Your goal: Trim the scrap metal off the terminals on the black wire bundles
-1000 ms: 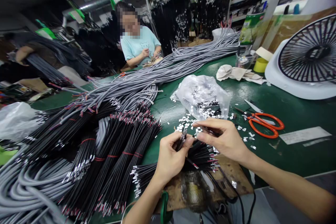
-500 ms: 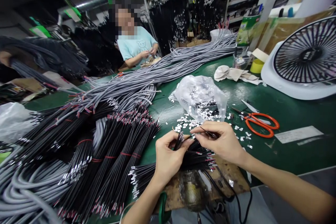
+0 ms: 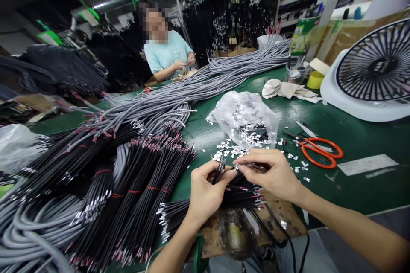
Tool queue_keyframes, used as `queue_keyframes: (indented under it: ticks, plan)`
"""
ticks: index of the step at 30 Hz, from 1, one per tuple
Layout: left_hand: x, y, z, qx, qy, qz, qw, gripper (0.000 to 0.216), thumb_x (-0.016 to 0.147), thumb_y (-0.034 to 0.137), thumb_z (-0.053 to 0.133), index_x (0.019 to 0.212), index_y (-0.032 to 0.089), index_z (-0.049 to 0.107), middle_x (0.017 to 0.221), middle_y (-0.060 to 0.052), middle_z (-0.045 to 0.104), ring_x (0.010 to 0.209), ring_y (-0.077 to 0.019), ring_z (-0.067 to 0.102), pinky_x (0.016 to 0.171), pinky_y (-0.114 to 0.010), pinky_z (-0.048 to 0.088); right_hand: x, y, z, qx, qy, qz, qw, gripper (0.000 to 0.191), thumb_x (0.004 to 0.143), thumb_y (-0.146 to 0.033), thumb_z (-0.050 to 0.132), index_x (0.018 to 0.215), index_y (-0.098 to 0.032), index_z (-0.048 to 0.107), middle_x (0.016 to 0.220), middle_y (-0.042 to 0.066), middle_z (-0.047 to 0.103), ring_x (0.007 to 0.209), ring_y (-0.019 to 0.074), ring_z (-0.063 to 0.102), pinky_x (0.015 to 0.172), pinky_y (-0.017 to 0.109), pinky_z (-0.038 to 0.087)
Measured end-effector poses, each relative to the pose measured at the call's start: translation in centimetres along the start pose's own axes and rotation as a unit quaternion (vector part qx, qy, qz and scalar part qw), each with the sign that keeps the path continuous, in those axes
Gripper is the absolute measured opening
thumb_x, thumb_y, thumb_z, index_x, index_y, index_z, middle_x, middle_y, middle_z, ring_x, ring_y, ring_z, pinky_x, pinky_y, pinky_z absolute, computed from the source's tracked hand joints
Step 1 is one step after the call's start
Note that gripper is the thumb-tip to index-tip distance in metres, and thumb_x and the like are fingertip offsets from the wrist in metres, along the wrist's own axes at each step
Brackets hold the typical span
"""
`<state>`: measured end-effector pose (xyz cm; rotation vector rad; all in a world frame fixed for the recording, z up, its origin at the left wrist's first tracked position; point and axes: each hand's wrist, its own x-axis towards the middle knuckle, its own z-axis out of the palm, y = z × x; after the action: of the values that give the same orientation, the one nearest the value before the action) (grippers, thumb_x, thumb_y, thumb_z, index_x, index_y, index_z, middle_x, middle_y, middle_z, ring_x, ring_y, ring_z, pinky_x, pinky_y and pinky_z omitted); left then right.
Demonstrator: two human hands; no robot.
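My left hand (image 3: pixel 208 187) is closed round a few short black cables (image 3: pixel 219 169), their ends sticking up between thumb and fingers. Close beside it, my right hand (image 3: pixel 267 172) pinches at a small silver piece (image 3: pixel 236 167) by the left fingertips. A thin dark strand also lies among the right fingers; its kind is hard to make out. Beneath both hands lies a bundle of black cables (image 3: pixel 179 213) with silver ends at the left, on a worn wooden board (image 3: pixel 285 217). Loose silver foil bits (image 3: pixel 226 150) are scattered just beyond the hands, by an open plastic bag (image 3: pixel 245 113) of them.
Orange-handled scissors (image 3: pixel 322 152) lie at the right, near a white fan (image 3: pixel 361 106). Tied black cable bundles (image 3: pixel 137 196) cover the left side, with long grey cables (image 3: pixel 205 83) across the back. A co-worker (image 3: pixel 168 53) sits opposite. A glass jar (image 3: pixel 235 232) stands at the board's front.
The right fingers have shifted slightly at the silver piece, which shows more clearly between the hands. The left hand keeps its hold on the cables. The co-worker's hands have moved a little.
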<state>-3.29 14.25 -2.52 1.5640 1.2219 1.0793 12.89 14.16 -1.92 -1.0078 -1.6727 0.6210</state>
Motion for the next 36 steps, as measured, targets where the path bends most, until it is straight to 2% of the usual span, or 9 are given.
queue_keyframes:
  ticks: [4,10,13,18,22,26,31,36]
  plan:
    - [-0.12,-0.05,-0.17,0.0,-0.045,-0.006,0.999,0.021,0.077,0.032,0.06,0.067,0.013,0.061,0.055,0.002,0.05,0.046,-0.0086,0.045,0.043,-0.019,0.041,-0.06,0.15,-0.08,-0.004,-0.004,-0.016,1.0,0.012,0.07,-0.013,0.06,0.074,-0.013,0.072,0.053,0.0,0.059,0.045,0.0084,0.046,0.041,0.021,0.036]
    - [-0.02,-0.12,-0.32,0.037,-0.061,0.032,0.997,0.028,0.082,0.033,0.054,0.062,0.014,0.056,0.05,0.003,0.048,0.044,-0.0075,0.044,0.044,-0.019,0.035,-0.15,0.09,-0.07,-0.003,-0.008,-0.016,1.0,0.011,0.07,-0.013,0.061,0.073,-0.013,0.071,0.055,0.001,0.061,0.046,0.0089,0.048,0.043,0.022,0.038]
    - [0.09,-0.03,-0.29,0.035,-0.066,0.03,0.997,0.031,0.084,0.033,0.052,0.059,0.014,0.054,0.045,0.004,0.046,0.039,-0.0062,0.041,0.042,-0.019,0.033,-0.12,0.24,-0.09,-0.001,-0.013,-0.005,1.0,0.012,0.07,-0.012,0.06,0.074,-0.013,0.072,0.056,0.001,0.061,0.046,0.0085,0.048,0.043,0.021,0.038]
    - [0.02,0.03,-0.02,-0.022,-0.032,-0.024,0.999,0.019,0.068,0.03,0.07,0.073,0.015,0.059,0.057,0.004,0.054,0.038,-0.0056,0.046,0.036,-0.017,0.038,-0.1,0.54,0.05,0.015,-0.014,0.018,1.0,0.013,0.071,-0.013,0.059,0.074,-0.012,0.071,0.057,0.001,0.062,0.048,0.0084,0.049,0.043,0.02,0.037]
    - [-0.02,0.23,0.09,-0.037,-0.018,-0.037,0.998,0.019,0.064,0.023,0.073,0.061,0.014,0.056,0.05,0.005,0.051,0.037,-0.0053,0.047,0.036,-0.015,0.039,-0.09,0.29,0.11,0.021,-0.005,0.012,1.0,0.012,0.071,-0.013,0.059,0.071,-0.012,0.071,0.054,0.0,0.059,0.045,0.0076,0.046,0.042,0.02,0.035]
    - [0.04,0.38,0.12,-0.034,-0.025,-0.037,0.998,0.017,0.064,0.021,0.072,0.059,0.012,0.058,0.045,0.005,0.051,0.034,-0.0052,0.049,0.035,-0.014,0.038,-0.21,0.1,-0.06,0.034,-0.007,0.007,0.999,0.012,0.07,-0.015,0.062,0.075,-0.011,0.072,0.056,0.001,0.06,0.046,0.0079,0.047,0.042,0.02,0.036]
    - [0.05,0.2,0.12,-0.07,-0.022,-0.063,0.995,0.013,0.066,0.023,0.071,0.069,0.013,0.063,0.054,0.003,0.059,0.038,-0.0084,0.057,0.037,-0.015,0.047,-0.22,0.2,-0.03,0.021,-0.001,-0.013,1.0,0.014,0.068,-0.009,0.059,0.074,-0.011,0.072,0.054,0.001,0.06,0.046,0.0075,0.047,0.042,0.019,0.036]
    - [-0.13,-0.12,0.15,-0.091,-0.025,-0.068,0.993,0.016,0.066,0.028,0.071,0.071,0.014,0.065,0.057,0.003,0.059,0.045,-0.0124,0.061,0.045,-0.023,0.057,-0.1,0.26,0.05,0.02,-0.001,-0.012,1.0,0.015,0.067,-0.008,0.06,0.074,-0.011,0.072,0.056,0.001,0.062,0.046,0.0072,0.048,0.042,0.019,0.036]
